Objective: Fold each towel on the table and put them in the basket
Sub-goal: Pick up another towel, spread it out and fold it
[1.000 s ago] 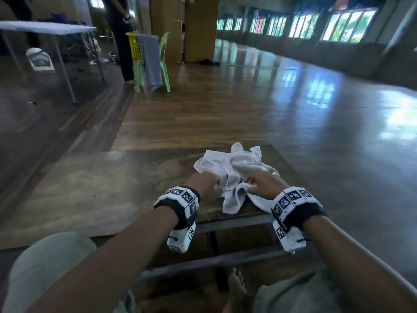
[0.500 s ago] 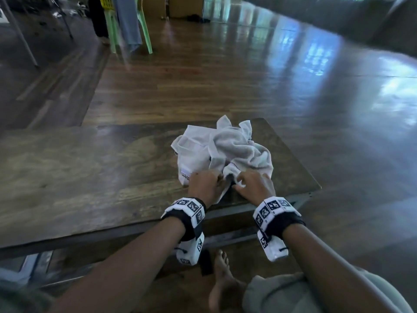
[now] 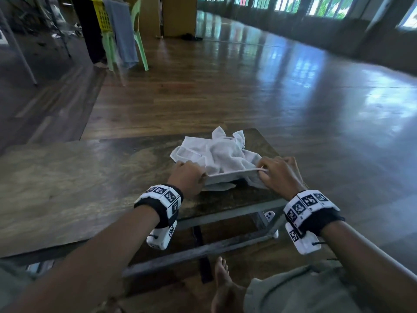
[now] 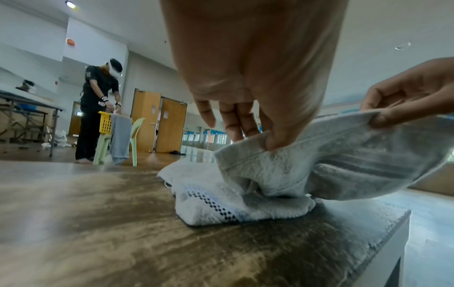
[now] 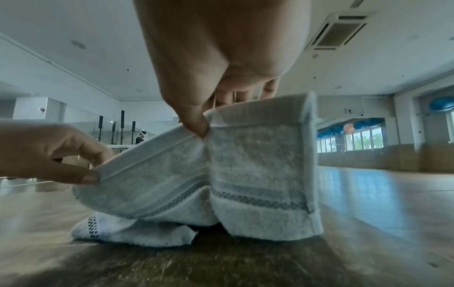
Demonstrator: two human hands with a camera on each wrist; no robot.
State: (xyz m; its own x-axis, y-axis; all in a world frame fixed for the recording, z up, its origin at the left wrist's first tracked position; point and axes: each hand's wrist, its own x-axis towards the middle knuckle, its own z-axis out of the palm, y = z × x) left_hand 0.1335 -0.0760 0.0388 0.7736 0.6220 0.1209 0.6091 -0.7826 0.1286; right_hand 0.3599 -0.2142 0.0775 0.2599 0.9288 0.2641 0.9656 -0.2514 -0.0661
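Note:
A crumpled heap of white towels (image 3: 222,154) lies at the right end of the wooden table (image 3: 90,188). My left hand (image 3: 204,176) pinches the hem of the top towel (image 4: 343,165) between thumb and fingers. My right hand (image 3: 262,169) pinches the same hem further right. The hem runs taut between both hands, lifted a little above the table. In the right wrist view the towel (image 5: 245,174) hangs from my right hand (image 5: 199,128), with a woven grey band across it. Under it lies another white towel with a dark chequered band (image 4: 221,209).
The table's right edge (image 3: 274,152) runs close beside the towels. A yellow basket (image 3: 102,16) stands on a green chair (image 3: 141,48) far back left, a grey-blue cloth (image 3: 123,35) draped over it. A person (image 4: 98,108) stands there. My bare foot (image 3: 223,274) is under the table.
My hands have moved apart along the towel's hem, from close together on the heap to stretching the edge taut and raising it. The head camera has tilted.

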